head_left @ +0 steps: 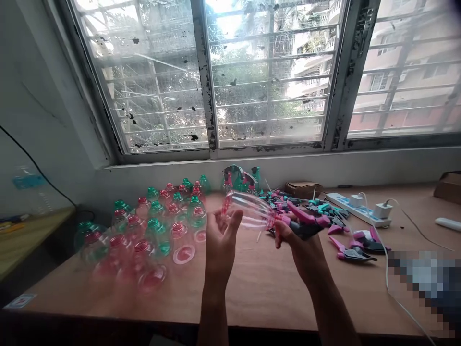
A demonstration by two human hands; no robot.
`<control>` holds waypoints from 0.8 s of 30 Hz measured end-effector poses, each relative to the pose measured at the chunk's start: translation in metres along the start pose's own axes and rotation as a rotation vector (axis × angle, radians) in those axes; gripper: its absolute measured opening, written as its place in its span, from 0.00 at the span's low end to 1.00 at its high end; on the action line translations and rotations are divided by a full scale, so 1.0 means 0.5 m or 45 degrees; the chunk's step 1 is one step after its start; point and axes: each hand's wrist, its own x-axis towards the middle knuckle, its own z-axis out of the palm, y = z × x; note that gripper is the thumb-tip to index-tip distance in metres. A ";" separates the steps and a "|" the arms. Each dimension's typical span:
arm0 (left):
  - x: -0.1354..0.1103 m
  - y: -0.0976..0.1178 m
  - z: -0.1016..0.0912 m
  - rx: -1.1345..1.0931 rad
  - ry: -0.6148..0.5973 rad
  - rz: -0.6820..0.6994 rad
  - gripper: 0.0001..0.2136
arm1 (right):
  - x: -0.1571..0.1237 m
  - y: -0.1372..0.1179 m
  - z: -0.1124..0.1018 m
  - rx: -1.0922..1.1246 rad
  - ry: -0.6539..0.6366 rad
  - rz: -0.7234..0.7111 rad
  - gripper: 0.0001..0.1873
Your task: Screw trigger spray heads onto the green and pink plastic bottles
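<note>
A clear pink spray bottle lies sideways in the air above the table, between my two hands. My left hand is closed around its base end. At the neck, my right hand grips the pink and black trigger sprayer head, which sits against the bottle's mouth. Whether its collar is fully screwed on I cannot tell. Left of my hands stand several open-topped pink bottles and green bottles. Loose sprayer heads in pink and black lie to the right.
Behind my hands is a pile of pink and teal sprayer heads. Several bottles with sprayers stand by the wall. A white power strip with plugs and trailing cables is at right, near a cardboard box. The wooden table ends in front.
</note>
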 end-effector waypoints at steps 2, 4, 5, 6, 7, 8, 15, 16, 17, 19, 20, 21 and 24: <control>-0.017 -0.015 -0.009 -0.064 -0.010 -0.040 0.19 | -0.025 0.009 0.003 0.053 0.036 0.018 0.08; -0.028 -0.032 -0.019 -0.069 -0.048 0.001 0.19 | -0.043 0.015 0.001 0.087 0.059 0.034 0.08; -0.031 -0.041 -0.024 -0.048 -0.061 0.051 0.19 | -0.047 0.017 -0.001 0.098 0.064 0.039 0.08; -0.032 -0.051 -0.029 -0.026 -0.075 0.102 0.19 | -0.049 0.018 -0.004 0.107 0.066 0.043 0.08; -0.033 -0.060 -0.035 -0.010 -0.095 0.141 0.19 | -0.049 0.018 -0.008 0.112 0.069 0.045 0.08; -0.032 -0.070 -0.040 -0.012 -0.131 0.150 0.20 | -0.047 0.018 -0.012 0.108 0.074 0.040 0.08; -0.033 -0.096 -0.047 -0.211 -0.089 -0.074 0.26 | -0.044 0.012 -0.033 -0.204 -0.110 0.074 0.15; -0.034 -0.094 -0.043 -0.197 -0.067 -0.080 0.26 | -0.044 0.013 -0.032 -0.216 -0.114 0.069 0.14; -0.035 -0.092 -0.039 -0.174 -0.056 -0.080 0.25 | -0.044 0.014 -0.030 -0.224 -0.116 0.057 0.14; -0.038 -0.088 -0.035 -0.128 -0.067 -0.066 0.25 | -0.043 0.018 -0.028 -0.232 -0.125 0.033 0.16; -0.039 -0.087 -0.037 -0.096 -0.091 -0.038 0.25 | -0.041 0.022 -0.027 -0.215 -0.130 0.031 0.17; -0.041 -0.087 -0.041 -0.057 -0.122 -0.001 0.25 | -0.040 0.026 -0.027 -0.181 -0.129 0.035 0.17; -0.046 -0.086 -0.061 0.038 -0.230 0.081 0.24 | -0.039 0.036 -0.028 -0.037 -0.094 0.046 0.14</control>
